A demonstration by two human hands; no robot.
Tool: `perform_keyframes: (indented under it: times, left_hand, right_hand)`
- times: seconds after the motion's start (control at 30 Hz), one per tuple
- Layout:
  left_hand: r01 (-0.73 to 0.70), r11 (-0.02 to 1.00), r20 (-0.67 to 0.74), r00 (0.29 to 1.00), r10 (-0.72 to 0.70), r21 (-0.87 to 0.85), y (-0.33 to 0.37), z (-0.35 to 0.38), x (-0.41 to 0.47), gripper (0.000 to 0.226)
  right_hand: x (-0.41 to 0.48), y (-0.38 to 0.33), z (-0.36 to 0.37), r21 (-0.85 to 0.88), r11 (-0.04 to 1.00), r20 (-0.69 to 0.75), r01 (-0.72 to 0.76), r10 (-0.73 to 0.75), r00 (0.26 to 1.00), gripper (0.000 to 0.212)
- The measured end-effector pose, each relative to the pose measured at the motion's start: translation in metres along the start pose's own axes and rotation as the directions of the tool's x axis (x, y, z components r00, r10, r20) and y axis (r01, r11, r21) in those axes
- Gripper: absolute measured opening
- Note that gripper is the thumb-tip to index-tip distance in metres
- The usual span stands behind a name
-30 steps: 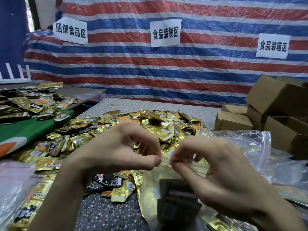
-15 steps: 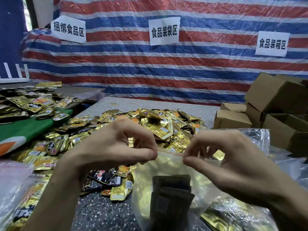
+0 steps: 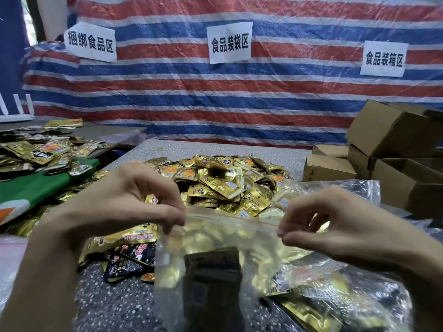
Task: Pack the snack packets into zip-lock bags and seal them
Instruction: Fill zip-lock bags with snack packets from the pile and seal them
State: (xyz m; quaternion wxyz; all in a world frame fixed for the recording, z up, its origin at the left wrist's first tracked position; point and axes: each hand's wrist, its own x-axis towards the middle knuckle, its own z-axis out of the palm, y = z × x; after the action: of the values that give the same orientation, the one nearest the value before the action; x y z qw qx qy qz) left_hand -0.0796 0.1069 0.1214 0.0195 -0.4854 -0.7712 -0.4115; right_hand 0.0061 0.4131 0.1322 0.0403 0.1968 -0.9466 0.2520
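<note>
While the bag (image 3: pixel 227 236) hangs stretched between both hands just above the table (image 3: pixel 115 305), the left hand (image 3: pixel 124 207) pinches its top left corner, thumb against curled fingers, and the right hand (image 3: pixel 335 224) pinches the top right end, thumb and forefinger tight on the plastic. The red-lined strip (image 3: pixel 230 218) runs taut from one pinch to the other; whether it's pressed closed all along, I can't tell. Inside the bag a dark stack (image 3: pixel 213 279) stands upright, blurred, with gold showing through the plastic around it. Beyond the hands, a big pile (image 3: pixel 227 183) of gold packets covers mid-table, and black packets (image 3: pixel 134 257) lie beside the left wrist. Spare bags (image 3: pixel 347 188) sit to the right, boxes (image 3: pixel 388 130) stacked far right, a striped tarp (image 3: pixel 239 92) with paper signs (image 3: pixel 229 42) behind.
</note>
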Motion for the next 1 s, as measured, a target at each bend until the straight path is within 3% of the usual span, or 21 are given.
perform_keyframes:
  times: [0.13, 0.3, 0.47, 0.53, 0.67, 0.8, 1.0]
  left_hand:
    - [0.033, 0.999, 0.029, 0.999, -0.033, -0.024, -0.003, -0.007, -0.005, 0.012]
    - [0.153, 0.988, 0.029, 0.988, -0.154, 0.025, -0.003, -0.010, -0.007, 0.020]
    - [0.341, 0.881, -0.008, 0.934, -0.358, 0.328, 0.005, -0.009, -0.012, 0.053]
    - [0.261, 0.902, -0.029, 0.963, -0.268, 0.344, 0.017, 0.005, -0.004, 0.065]
    - [0.019, 0.944, 0.049, 0.998, -0.037, 0.330, 0.038, 0.044, 0.021, 0.042]
    - [-0.020, 0.928, 0.050, 0.999, 0.001, 0.373, 0.040, 0.059, 0.031, 0.014]
    - [-0.013, 0.918, 0.022, 1.000, 0.004, 0.395, 0.039, 0.062, 0.030, 0.016]
  right_hand:
    - [-0.002, 0.005, -0.004, 0.108, 0.993, 0.015, -0.054, 0.052, 0.999, 0.006]
    - [0.002, 0.005, 0.000, 0.062, 0.998, 0.011, -0.019, 0.018, 1.000, 0.006]
    - [0.006, -0.004, 0.008, 0.001, 0.995, -0.064, 0.095, -0.095, 0.993, 0.015]
    - [0.007, -0.009, 0.012, -0.033, 0.991, -0.082, 0.132, -0.134, 0.988, 0.016]
    - [0.006, -0.019, 0.018, -0.092, 0.978, -0.096, 0.189, -0.198, 0.976, 0.005]
    - [0.006, -0.020, 0.021, -0.092, 0.978, -0.099, 0.186, -0.195, 0.976, 0.006]
    - [0.007, -0.023, 0.026, -0.101, 0.977, -0.119, 0.187, -0.199, 0.973, 0.010]
